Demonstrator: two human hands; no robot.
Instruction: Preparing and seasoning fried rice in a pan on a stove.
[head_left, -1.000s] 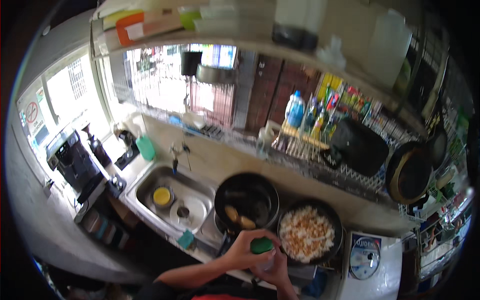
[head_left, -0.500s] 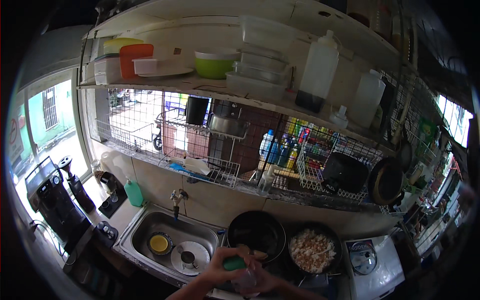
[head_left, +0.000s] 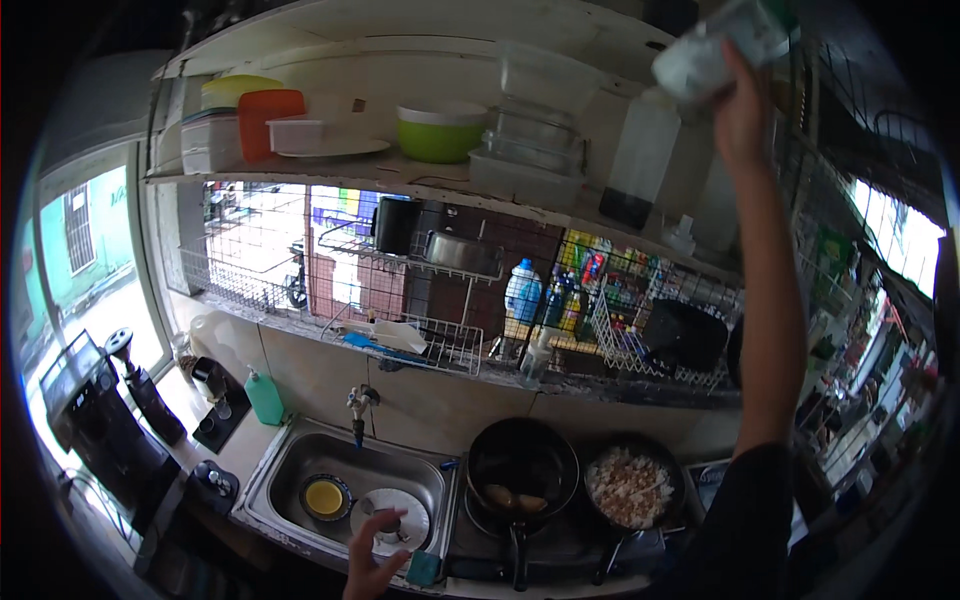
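Note:
My right hand is raised high at the upper right, wrapped round a clear jar with whitish contents and a green lid. The jar is tilted and slightly blurred, level with the upper shelf. Low at the sink's front edge, my left hand is open, fingers apart, with nothing in it. Just beyond its fingers a white plate lies in the sink with a small metal cup on it. A black frying pan on the stove holds a few browned pieces. Beside it, another pan contains fried rice.
The steel sink also holds a yellow bowl. A teal sponge rests on its front edge. Above, a shelf bears containers and a squeeze bottle. Wire racks hang below it. A coffee machine stands at left.
Both hands were together round the green-lidded jar in front of the frying pan. My right hand has lifted it to the upper right; my left has let go and moved left.

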